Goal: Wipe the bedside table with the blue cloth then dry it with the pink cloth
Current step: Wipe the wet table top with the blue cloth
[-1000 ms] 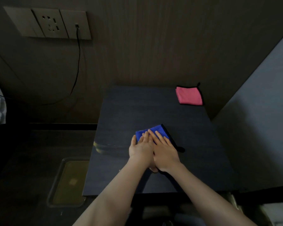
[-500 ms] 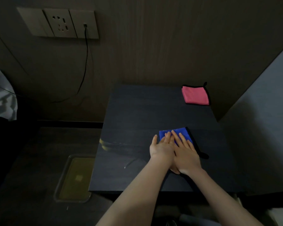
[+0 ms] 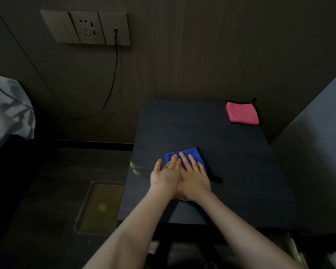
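The folded blue cloth [image 3: 184,155] with black trim lies on the dark bedside table [image 3: 231,171], left of its middle. My left hand [image 3: 165,174] and my right hand [image 3: 195,176] press flat on it side by side, fingers straight, covering most of it. The cloth's black loop sticks out to the right of my right hand. The folded pink cloth [image 3: 242,113] lies untouched at the table's far right corner.
A wall panel with sockets [image 3: 85,27] has a black cable [image 3: 113,74] hanging down left of the table. White bedding [image 3: 6,111] is at the far left. A yellowish tray [image 3: 101,208] sits on the floor by the table's left edge. A grey wall [image 3: 318,148] borders the right.
Both hands have slid the blue cloth a little to the left on the table while staying flat on it. The camera view has shifted left. The pink cloth has not moved.
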